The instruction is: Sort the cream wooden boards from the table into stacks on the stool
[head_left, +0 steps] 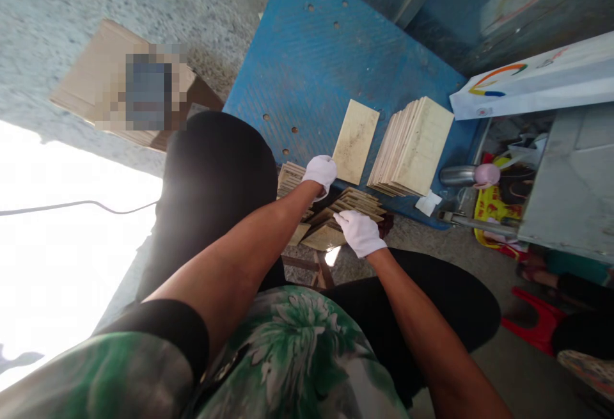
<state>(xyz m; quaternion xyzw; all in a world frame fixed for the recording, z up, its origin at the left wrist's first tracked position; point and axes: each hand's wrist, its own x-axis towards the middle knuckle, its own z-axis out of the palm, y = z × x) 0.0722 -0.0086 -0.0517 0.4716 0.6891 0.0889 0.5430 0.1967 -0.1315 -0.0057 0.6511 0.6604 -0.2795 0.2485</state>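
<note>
Both my hands wear white gloves. My left hand (320, 173) is curled at the near edge of a single pale wooden board (355, 141) that lies flat on a blue platform (307, 73). My right hand (359, 232) rests palm down, fingers stretched, on a loose heap of similar thin boards (357, 205) between my knees. More boards (289, 179) lie just left of my left hand. A neat leaning stack of boards (413, 145) stands on the platform to the right of the single board.
A cardboard box (103, 70) sits on the concrete floor at the left. At the right are a white printed bag (537, 80), a metal flask with pink cap (467, 176), yellow packaging (494, 211), a grey bench (570, 195) and a red stool (532, 326).
</note>
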